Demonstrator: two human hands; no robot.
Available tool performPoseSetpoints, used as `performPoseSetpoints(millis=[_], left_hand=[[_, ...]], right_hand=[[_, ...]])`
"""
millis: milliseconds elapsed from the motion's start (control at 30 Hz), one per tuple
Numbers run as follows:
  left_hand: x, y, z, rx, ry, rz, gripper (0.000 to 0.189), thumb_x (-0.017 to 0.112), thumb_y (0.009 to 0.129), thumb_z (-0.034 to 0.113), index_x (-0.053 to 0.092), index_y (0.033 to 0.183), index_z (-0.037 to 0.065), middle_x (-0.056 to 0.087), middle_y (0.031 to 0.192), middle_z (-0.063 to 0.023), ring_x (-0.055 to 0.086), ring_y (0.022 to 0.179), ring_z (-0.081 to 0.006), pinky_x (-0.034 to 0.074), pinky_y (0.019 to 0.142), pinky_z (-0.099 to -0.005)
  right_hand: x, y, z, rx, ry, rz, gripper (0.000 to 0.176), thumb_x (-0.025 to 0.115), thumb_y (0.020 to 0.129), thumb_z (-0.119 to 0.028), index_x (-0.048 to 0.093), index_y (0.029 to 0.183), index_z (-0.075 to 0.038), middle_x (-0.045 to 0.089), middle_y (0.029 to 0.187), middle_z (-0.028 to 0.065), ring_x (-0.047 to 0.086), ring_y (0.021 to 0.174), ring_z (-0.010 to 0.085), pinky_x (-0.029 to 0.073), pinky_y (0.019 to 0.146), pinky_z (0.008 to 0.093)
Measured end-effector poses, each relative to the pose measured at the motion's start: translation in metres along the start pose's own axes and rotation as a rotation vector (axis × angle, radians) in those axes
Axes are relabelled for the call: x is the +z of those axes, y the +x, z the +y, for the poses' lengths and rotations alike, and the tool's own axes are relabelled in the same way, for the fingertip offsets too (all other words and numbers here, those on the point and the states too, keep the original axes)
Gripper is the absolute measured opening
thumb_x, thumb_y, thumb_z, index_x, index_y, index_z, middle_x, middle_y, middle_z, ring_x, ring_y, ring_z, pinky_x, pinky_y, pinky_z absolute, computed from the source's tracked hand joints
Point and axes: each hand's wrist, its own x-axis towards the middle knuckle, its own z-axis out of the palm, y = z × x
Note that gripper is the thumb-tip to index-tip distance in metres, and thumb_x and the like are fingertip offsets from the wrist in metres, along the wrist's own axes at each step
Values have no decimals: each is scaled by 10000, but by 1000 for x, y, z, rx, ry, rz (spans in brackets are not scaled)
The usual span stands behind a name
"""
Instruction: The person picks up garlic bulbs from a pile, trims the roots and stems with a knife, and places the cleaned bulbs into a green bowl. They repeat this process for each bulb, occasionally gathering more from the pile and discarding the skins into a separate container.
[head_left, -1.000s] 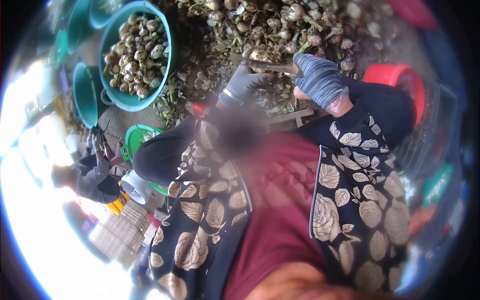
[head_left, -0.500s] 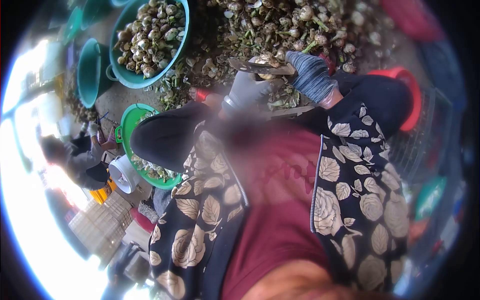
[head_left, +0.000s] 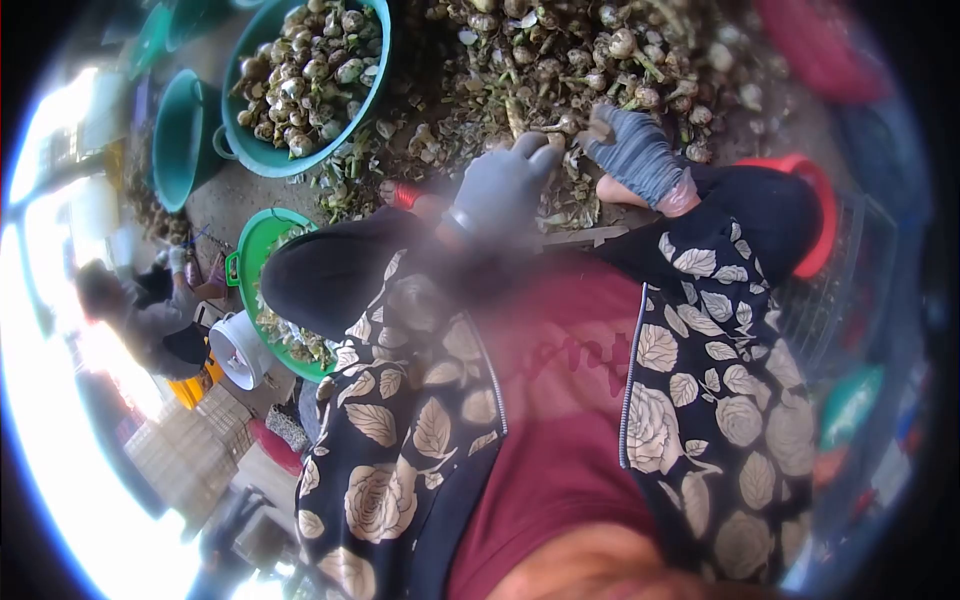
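My left hand (head_left: 498,185), in a grey glove, reaches to the near edge of a heap of garlic bulbs (head_left: 620,45). Its fingers stretch toward a stalk and a garlic bulb (head_left: 565,123); no bulb shows in its grasp. My right hand (head_left: 630,150), wrapped in grey-blue striped cloth, is closed just to the right, above the trimmings. At its fingers a short brownish piece shows, seemingly the knife (head_left: 598,127) viewed nearly end on; most of it is hidden. A pale flat bar (head_left: 580,238) lies near my lap.
A teal tub (head_left: 378,75) full of garlic bulbs stands at upper left, beside another teal tub (head_left: 175,140). A green basin (head_left: 243,240) of trimmings and a white bucket (head_left: 240,350) are at left. Another person (head_left: 165,310) works there. A red basin (head_left: 815,215) sits at right.
My left hand has left the bulb it was holding under the knife and moved slightly up and right to the heap. The knife has turned away, its blade no longer seen broadside.
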Motion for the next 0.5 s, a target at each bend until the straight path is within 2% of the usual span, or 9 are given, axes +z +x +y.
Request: performPoseSetpoints(millis=[133, 167, 233, 267, 300, 367, 433, 467, 500], left_hand=[[-3, 8, -4, 318, 311, -100, 305, 575, 704, 69, 533, 998, 137, 539, 1023, -46, 577, 803, -252, 509, 626, -362], [-2, 10, -16, 302, 327, -98, 345, 585, 663, 72, 542, 999, 138, 528, 1023, -37, 559, 804, -240, 511, 623, -329], [-10, 9, -63, 256, 611, 14, 282, 543, 750, 38, 551, 1018, 129, 549, 976, -59, 582, 749, -242, 515, 605, -324], [-30, 17, -90, -15, 475, 113, 212, 541, 781, 66, 562, 984, 123, 569, 879, -79, 588, 682, -253, 519, 572, -351], [-66, 28, -96, 16, 442, 283, 293, 605, 774, 175, 517, 1049, 123, 574, 810, -101, 605, 700, -283, 527, 568, -370], [-102, 18, -144, -381, 627, 568, 667, 692, 710, 443, 358, 1197, 133, 578, 843, -135, 621, 801, -330, 539, 611, -394], [-93, 23, -158, -433, 634, 589, 568, 676, 729, 450, 456, 1127, 109, 584, 886, -131, 617, 809, -325, 519, 649, -413], [-65, 27, -153, -468, 556, 457, 529, 668, 739, 442, 484, 1102, 104, 587, 905, -126, 615, 812, -323, 511, 659, -416], [-33, 29, -152, -500, 479, 328, 493, 661, 749, 435, 511, 1077, 99, 589, 925, -120, 613, 814, -321, 504, 669, -420]], right_hand=[[-5, 12, -9, -102, -224, -178, 295, 573, 758, -266, 587, 929, -26, 611, 775, 181, 603, 753, 331, 487, 692, 396], [-8, 12, 2, -101, -373, -324, 271, 576, 748, -249, 599, 901, -27, 616, 778, 171, 607, 748, 318, 490, 688, 391], [-16, 5, 33, -102, -665, -617, 226, 582, 728, -216, 624, 845, -27, 627, 782, 152, 614, 739, 293, 495, 679, 380], [-10, 4, 59, -77, -540, -423, 202, 590, 731, -215, 622, 803, -28, 620, 744, 136, 609, 697, 271, 494, 645, 374], [4, 0, 89, -48, -417, -236, 187, 598, 733, -213, 620, 760, -29, 613, 707, 119, 603, 655, 249, 493, 612, 367], [13, -3, 99, 284, -71, -37, 187, 620, 752, -213, 606, 705, -32, 587, 631, 84, 572, 563, 202, 467, 537, 329], [-3, 10, 72, 892, 393, 11, 217, 647, 785, -214, 584, 681, -35, 546, 557, 47, 521, 462, 150, 416, 457, 266], [-6, 6, 70, 875, 648, 112, 235, 653, 794, -225, 568, 665, -47, 506, 541, 10, 459, 422, 69, 360, 399, 234], [-9, 5, 60, 840, 723, 146, 231, 651, 795, -216, 566, 667, -42, 510, 544, 12, 458, 420, 73, 359, 394, 237]])
